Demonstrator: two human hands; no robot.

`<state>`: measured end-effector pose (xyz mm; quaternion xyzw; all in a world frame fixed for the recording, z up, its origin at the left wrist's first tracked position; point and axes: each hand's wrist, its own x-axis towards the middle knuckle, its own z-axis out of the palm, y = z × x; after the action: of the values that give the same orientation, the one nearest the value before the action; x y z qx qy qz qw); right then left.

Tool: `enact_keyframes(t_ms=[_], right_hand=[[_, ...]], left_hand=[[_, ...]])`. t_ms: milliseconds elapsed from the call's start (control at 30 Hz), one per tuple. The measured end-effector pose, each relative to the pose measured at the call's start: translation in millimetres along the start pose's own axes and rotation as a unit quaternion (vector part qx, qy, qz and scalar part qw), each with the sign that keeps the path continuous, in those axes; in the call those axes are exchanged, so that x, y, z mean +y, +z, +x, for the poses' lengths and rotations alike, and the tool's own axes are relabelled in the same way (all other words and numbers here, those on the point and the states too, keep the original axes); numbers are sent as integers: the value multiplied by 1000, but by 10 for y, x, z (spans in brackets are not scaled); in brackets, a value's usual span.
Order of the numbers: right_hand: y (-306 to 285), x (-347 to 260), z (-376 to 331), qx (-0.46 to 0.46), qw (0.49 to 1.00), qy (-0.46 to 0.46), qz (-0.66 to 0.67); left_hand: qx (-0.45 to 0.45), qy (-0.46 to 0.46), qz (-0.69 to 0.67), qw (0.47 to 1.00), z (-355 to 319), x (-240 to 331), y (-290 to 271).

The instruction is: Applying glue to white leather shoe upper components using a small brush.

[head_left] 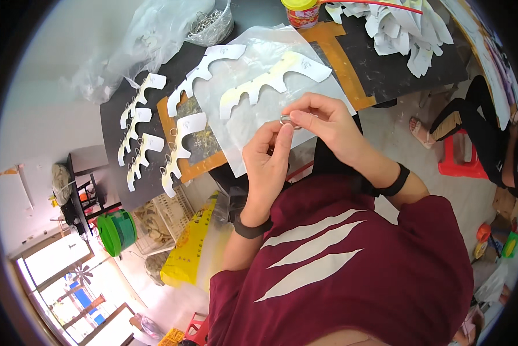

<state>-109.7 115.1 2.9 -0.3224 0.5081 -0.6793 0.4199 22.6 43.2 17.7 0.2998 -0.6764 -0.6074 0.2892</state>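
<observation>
Between the fingertips of both hands is a small silvery metal ring [286,119]; whether it is one ring or two linked ones, I cannot tell. My left hand [267,160] pinches it from below, thumb and fingers together. From the upper right, my right hand [331,128] grips it between thumb and forefinger. Just beyond them a white scalloped paper strip [273,78] with a yellowish tint lies on a translucent plastic sheet [236,135]. Another scalloped strip [204,66] overlaps the sheet's left edge. Farther left, several scalloped strips [182,138] have metal rings along their notched edges.
A clear bag of metal rings [213,29] sits at the back of the black table [129,193]. A yellow-lidded tub [302,12] and a heap of white paper pieces [406,29] are at the far right. Beyond the table's right side, a person's leg [458,118] shows near a red stool [460,158].
</observation>
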Motion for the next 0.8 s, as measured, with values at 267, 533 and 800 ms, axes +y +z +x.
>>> enact_keyframes(t_ms=[267,533,800], right_hand=[[-395,-372,173,-210,966,102,-115],[-604,-599,433,-120,972,70,-190],[-750,-484,1208,-106,900,-99,-411]], left_hand=[[-133,-119,-53,983,29,-28,-51],[-194,-294,-507,787,109,-315,-124],[5,103,224,969,267,-156,102]])
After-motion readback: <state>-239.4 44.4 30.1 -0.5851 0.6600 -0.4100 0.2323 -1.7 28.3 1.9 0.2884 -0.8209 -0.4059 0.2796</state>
